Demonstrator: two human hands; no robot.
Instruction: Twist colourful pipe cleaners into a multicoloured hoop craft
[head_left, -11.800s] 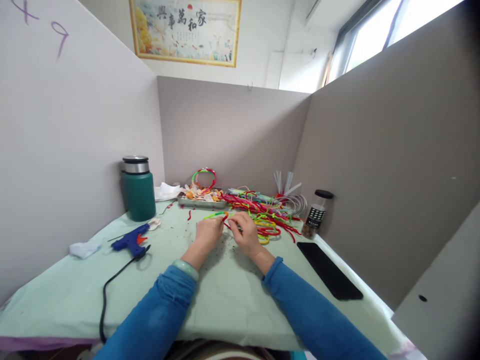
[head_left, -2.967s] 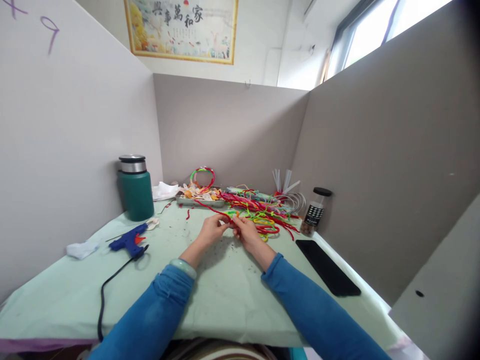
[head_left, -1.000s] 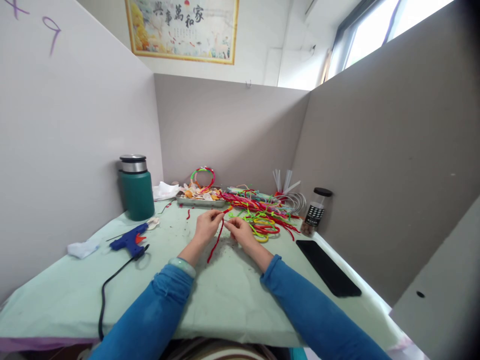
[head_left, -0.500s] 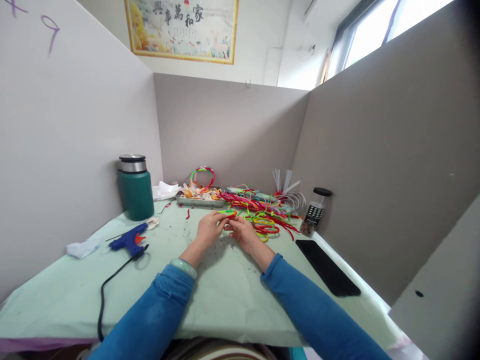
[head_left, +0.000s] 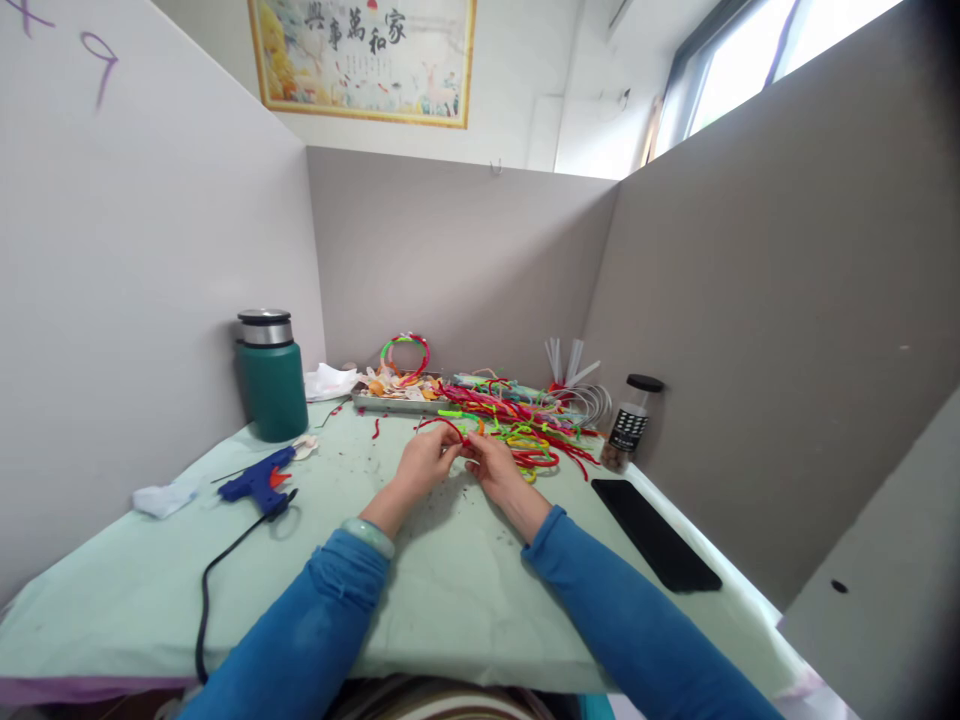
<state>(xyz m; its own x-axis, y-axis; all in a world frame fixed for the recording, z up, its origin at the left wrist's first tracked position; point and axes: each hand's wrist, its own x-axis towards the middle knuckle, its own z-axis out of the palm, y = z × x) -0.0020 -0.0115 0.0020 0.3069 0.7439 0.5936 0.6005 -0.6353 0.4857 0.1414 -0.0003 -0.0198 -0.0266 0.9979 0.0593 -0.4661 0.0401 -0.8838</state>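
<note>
Strand (head_left: 448, 422), red and fuzzy, is pinched by the left hand (head_left: 424, 465) and right hand (head_left: 495, 470) above the table (head_left: 457, 610).

Red strand (head_left: 431, 421) fuzzy, matt surf.; flask collar (head_left: 268, 332) shiny met.; tray (head_left: 397, 405) met.; glue gun (head_left: 256, 484) plast.

My arms (head_left: 315, 605) angle forward and inward. My left hand (head_left: 421, 466) and right hand (head_left: 495, 470) close together, backs upward, fingers (head_left: 453, 452) curled, each pinching.

Red fuzzy stem (head_left: 439, 420), bowed, held by left hand (head_left: 424, 463) and right hand (head_left: 496, 468), green-orange strip (head_left: 450, 413) curving behind
</note>
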